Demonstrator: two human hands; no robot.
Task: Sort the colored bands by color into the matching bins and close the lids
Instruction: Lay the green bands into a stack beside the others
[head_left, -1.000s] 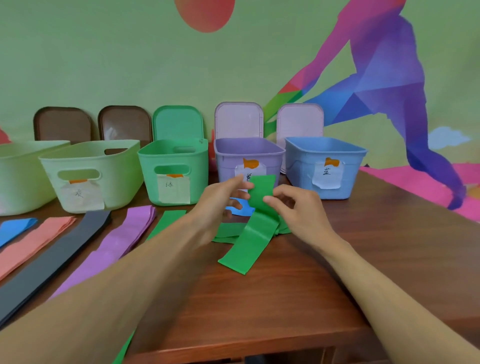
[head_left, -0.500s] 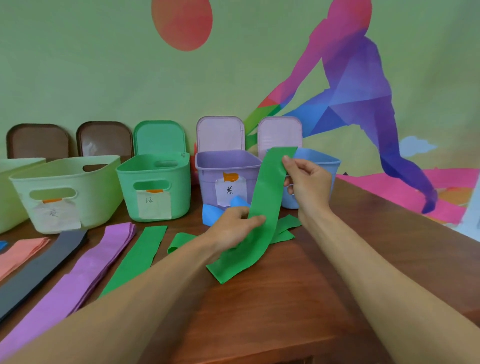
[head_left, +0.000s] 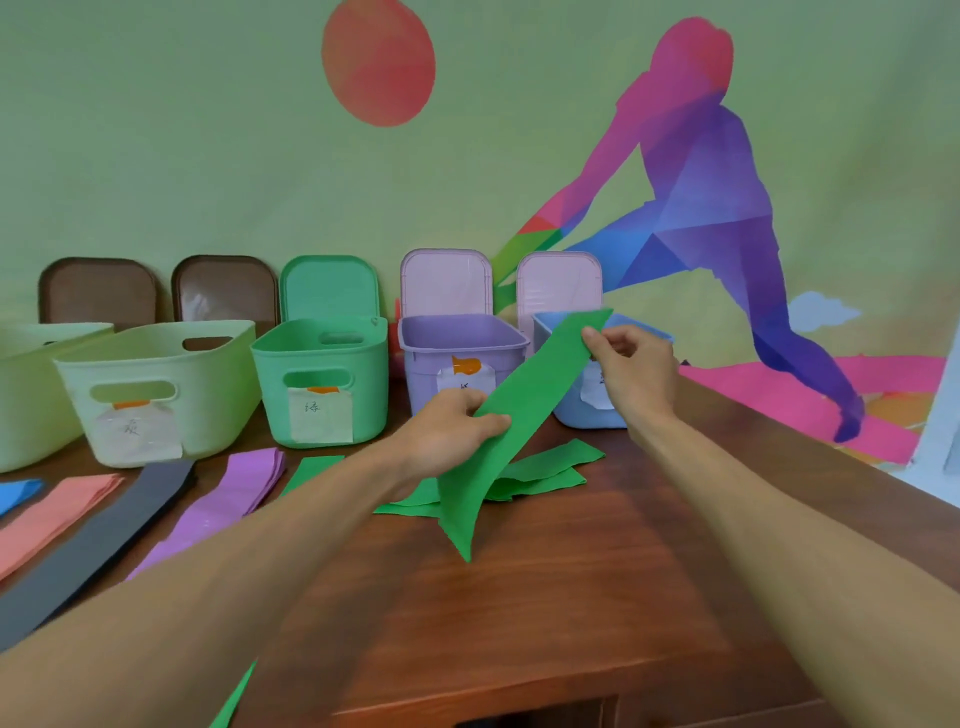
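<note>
A long green band (head_left: 524, 405) is stretched slantwise above the table between both hands. My right hand (head_left: 631, 371) pinches its upper end in front of the blue bin (head_left: 566, 410). My left hand (head_left: 449, 428) grips its middle; the lower end hangs twisted toward the tabletop. More green bands (head_left: 540, 470) lie in a loose pile under it. The green bin (head_left: 322, 364) stands open to the left, its lid (head_left: 330, 286) leaning on the wall. The purple bin (head_left: 462, 345) is open between the green and blue ones.
Two pale green bins (head_left: 156, 364) stand at far left, brown lids (head_left: 223, 286) behind them. Purple bands (head_left: 228, 499), a dark grey band (head_left: 104, 535), pink bands (head_left: 57, 509) and a blue band (head_left: 18, 491) lie at front left. The table edge (head_left: 779, 467) runs along the right.
My right hand has lifted the band's upper end up and to the right, pulling it out long. My left hand slid to its middle. The lower end has come off the table and twisted.
</note>
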